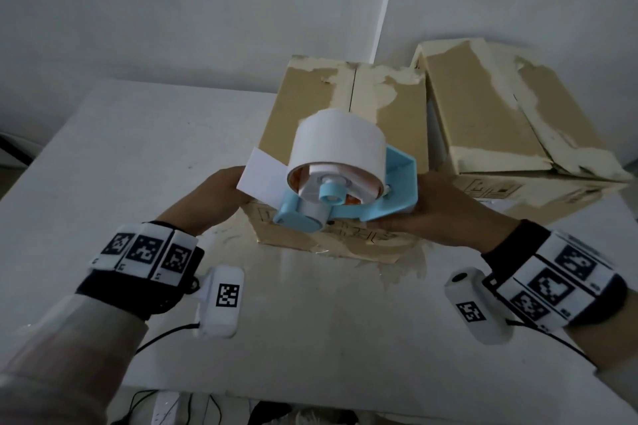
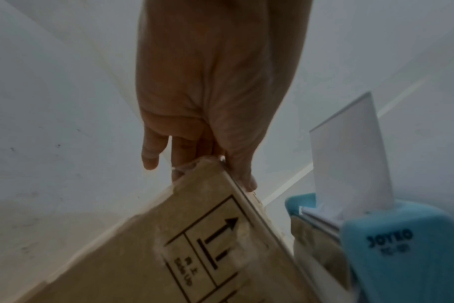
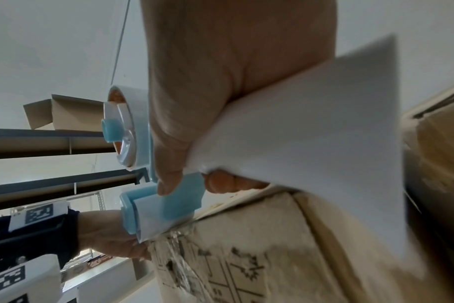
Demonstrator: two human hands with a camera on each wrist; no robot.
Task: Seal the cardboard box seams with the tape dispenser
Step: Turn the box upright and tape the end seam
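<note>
A worn cardboard box [image 1: 331,107] stands on the white table [image 1: 138,166], its top seam running away from me. A light blue tape dispenser [image 1: 379,207] with a wide white tape roll [image 1: 338,145] sits at the box's near top edge. My right hand [image 1: 445,214] grips the dispenser from the right side, thumb on the blue plastic [image 3: 174,203]. A loose white tape end [image 1: 259,176] sticks out to the left. Under it my left hand [image 1: 221,190] holds the box's near-left corner, thumb along the top edge [image 2: 241,176] and fingers down the side.
A second, battered cardboard box [image 1: 500,121] lies tilted against the wall just right of the first. Torn tape scraps cling to the table by the box's base. Cables hang off the table's near edge. Shelving shows in the right wrist view.
</note>
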